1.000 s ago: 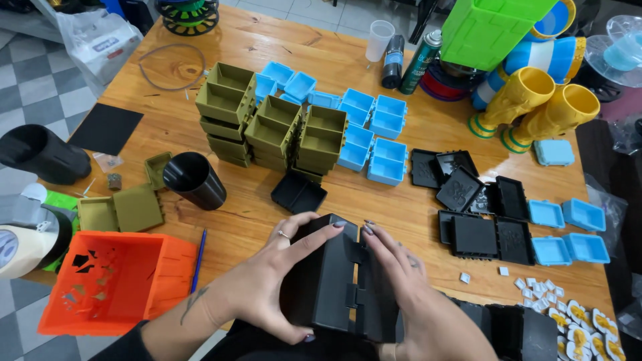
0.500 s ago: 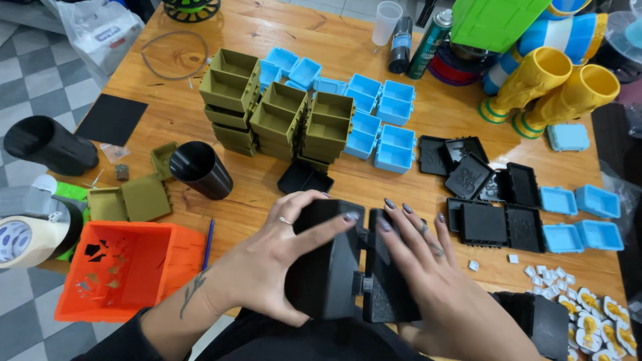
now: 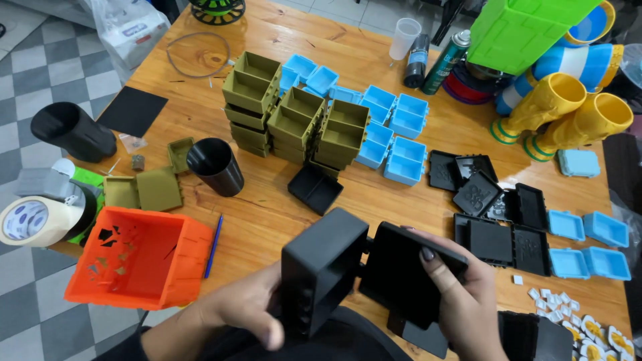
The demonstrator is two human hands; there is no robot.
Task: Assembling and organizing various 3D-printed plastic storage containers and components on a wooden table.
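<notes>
Nearest the camera, the left hand [image 3: 251, 314] is curled around the base half of a hinged black plastic box [image 3: 324, 267], fingers wrapped under its near edge. The right hand [image 3: 461, 301] grips the box's flat lid half, thumb on top and fingers behind. The box is held open above the near edge of the wooden table [image 3: 374, 87].

Just left of the hands sits an orange plastic crate with cut-out holes [image 3: 137, 257], and a blue pen [image 3: 213, 245] lies along its right side. Further left is a roll of cream masking tape [image 3: 30, 220]. Beyond the crate lie flat olive-green lid pieces [image 3: 144, 190], and a black plastic cup [image 3: 215, 166] lies tipped beside them.

To the right, a cluster of open black box shells [image 3: 495, 207] is spread on the table, with light-blue hinged boxes [image 3: 588, 244] just past them and small white-and-yellow stickers [image 3: 588, 327] at the near right corner.

In mid-table, a stack of olive-green open boxes [image 3: 294, 117] stands touching a group of light-blue open boxes [image 3: 391, 130]. A single black tray [image 3: 315, 189] lies in front of the stack.

At the far edge stand a clear plastic cup [image 3: 405, 39], two spray cans [image 3: 435, 63], a bright green ribbed container [image 3: 528, 30] and yellow tube-shaped parts [image 3: 568, 110].
</notes>
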